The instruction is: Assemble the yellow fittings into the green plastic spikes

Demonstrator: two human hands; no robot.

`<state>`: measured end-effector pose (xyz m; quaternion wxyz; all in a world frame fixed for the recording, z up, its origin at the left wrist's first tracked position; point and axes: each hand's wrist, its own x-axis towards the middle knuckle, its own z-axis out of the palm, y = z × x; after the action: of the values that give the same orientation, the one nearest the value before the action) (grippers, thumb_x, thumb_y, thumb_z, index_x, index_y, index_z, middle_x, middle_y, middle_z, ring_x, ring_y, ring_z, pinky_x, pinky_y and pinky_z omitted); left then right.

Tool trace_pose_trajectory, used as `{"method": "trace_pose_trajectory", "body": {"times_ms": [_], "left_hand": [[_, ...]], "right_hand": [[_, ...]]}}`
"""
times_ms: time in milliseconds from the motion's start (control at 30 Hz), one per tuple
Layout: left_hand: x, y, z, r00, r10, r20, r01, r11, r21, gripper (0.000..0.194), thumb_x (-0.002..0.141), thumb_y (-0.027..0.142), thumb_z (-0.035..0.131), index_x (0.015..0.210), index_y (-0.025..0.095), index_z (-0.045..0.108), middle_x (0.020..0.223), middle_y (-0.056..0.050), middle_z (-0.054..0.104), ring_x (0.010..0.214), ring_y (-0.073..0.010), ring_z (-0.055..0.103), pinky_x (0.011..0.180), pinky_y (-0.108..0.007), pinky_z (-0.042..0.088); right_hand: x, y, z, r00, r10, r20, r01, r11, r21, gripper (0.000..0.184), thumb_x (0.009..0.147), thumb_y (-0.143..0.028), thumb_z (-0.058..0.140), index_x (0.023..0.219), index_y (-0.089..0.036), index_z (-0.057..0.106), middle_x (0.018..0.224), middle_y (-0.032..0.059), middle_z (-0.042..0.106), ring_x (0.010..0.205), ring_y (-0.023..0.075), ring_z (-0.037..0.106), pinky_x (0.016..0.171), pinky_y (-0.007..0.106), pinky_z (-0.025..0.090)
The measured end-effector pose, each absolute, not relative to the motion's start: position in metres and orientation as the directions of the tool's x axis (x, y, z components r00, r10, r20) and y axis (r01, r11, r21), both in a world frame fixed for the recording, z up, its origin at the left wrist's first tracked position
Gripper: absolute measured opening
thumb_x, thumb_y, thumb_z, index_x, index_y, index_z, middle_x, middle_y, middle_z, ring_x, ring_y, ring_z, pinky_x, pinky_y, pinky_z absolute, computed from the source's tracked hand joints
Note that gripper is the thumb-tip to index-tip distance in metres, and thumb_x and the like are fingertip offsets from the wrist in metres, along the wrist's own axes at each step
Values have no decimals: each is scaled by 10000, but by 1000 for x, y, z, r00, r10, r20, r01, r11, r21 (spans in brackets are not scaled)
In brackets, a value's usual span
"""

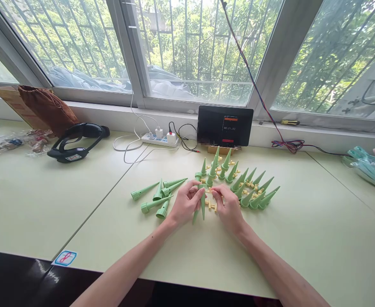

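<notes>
My left hand (185,205) is closed around a green plastic spike (203,205), its point hanging toward the table and its capped end up. Facing it, my right hand (229,208) pinches a small yellow plastic fitting (210,190) close to that capped end. Whether the two parts touch is too small to tell. Under my hands lie a few loose yellow fittings (209,204). Several green spikes (145,192) rest on their sides to the left. Many more stand point up on their caps, such as this standing spike (265,199), with yellow fittings among them.
Behind the spikes a black tablet (206,123) leans upright, with a phone (229,130) showing a timer. A power strip (160,139) with cables, a black headset (79,143) and a brown pouch (47,108) lie left. Plastic bags (368,168) lie far right.
</notes>
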<state>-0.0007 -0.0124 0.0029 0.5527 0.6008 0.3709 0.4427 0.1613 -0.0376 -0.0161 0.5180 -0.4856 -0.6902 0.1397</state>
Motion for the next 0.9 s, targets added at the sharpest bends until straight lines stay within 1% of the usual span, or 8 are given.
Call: {"method": "trace_pose_trajectory", "body": {"times_ms": [133, 333, 467, 567, 667, 733, 800, 900], "left_hand": [[0, -13, 1, 330, 935, 132, -44, -125, 991, 333, 860, 502, 641, 966, 200, 549, 653, 39, 580, 420, -65, 450, 399, -194, 360], [-1, -13, 0, 327, 932, 157, -33, -155, 987, 299, 875, 469, 634, 986, 202, 558, 594, 76, 480, 424, -63, 447, 402, -189, 361], [-1, -13, 0, 329, 929, 167, -25, -168, 985, 287, 887, 461, 619, 997, 202, 566, 616, 65, 506, 440, -64, 458, 412, -190, 370], [-1, -12, 0, 318, 936, 149, -22, -150, 988, 305, 881, 476, 620, 1001, 201, 568, 635, 53, 539, 448, -70, 470, 411, -192, 374], [-1, -11, 0, 302, 944, 133, -35, -128, 991, 323, 869, 494, 628, 998, 204, 567, 588, 70, 491, 431, -73, 462, 403, -188, 367], [-1, -10, 0, 292, 947, 131, -48, -122, 991, 332, 861, 508, 633, 986, 208, 563, 569, 82, 460, 413, -68, 450, 397, -185, 362], [-1, -9, 0, 284, 950, 132, -53, -121, 991, 341, 858, 521, 633, 978, 210, 560, 566, 86, 446, 401, -63, 440, 390, -182, 355], [-2, -9, 0, 282, 951, 129, -46, -121, 992, 342, 863, 523, 626, 982, 209, 560, 562, 87, 434, 405, -63, 436, 392, -179, 345]], "right_hand": [[161, -38, -16, 6, 813, 582, 553, 482, -680, 255, 1021, -297, 439, 832, -198, 579, 737, 14, 591, 645, 156, 530, 599, 272, 430], [163, -36, -17, -10, 810, 586, 581, 482, -656, 304, 1026, -311, 429, 766, -198, 539, 682, 0, 548, 606, 145, 489, 573, 262, 394], [163, -37, -18, -9, 821, 571, 583, 468, -664, 320, 1028, -316, 425, 754, -199, 541, 674, 0, 547, 606, 146, 486, 569, 265, 397], [161, -39, -18, 11, 840, 543, 562, 444, -698, 275, 1026, -315, 433, 831, -200, 589, 738, 13, 603, 647, 154, 538, 592, 272, 441], [160, -40, -18, 36, 840, 541, 523, 446, -727, 172, 1005, -316, 490, 1020, -204, 620, 890, 46, 667, 756, 178, 615, 644, 292, 508], [160, -40, -19, 34, 830, 557, 511, 464, -723, 187, 991, -315, 521, 1124, -216, 608, 949, 58, 672, 809, 195, 637, 667, 312, 536], [161, -39, -19, 10, 817, 576, 515, 490, -704, 205, 992, -302, 520, 1164, -230, 606, 954, 60, 664, 815, 199, 642, 680, 326, 550], [161, -38, -19, -36, 802, 596, 521, 524, -674, 200, 1002, -272, 498, 1151, -234, 625, 956, 65, 656, 803, 196, 643, 688, 330, 558]]}}
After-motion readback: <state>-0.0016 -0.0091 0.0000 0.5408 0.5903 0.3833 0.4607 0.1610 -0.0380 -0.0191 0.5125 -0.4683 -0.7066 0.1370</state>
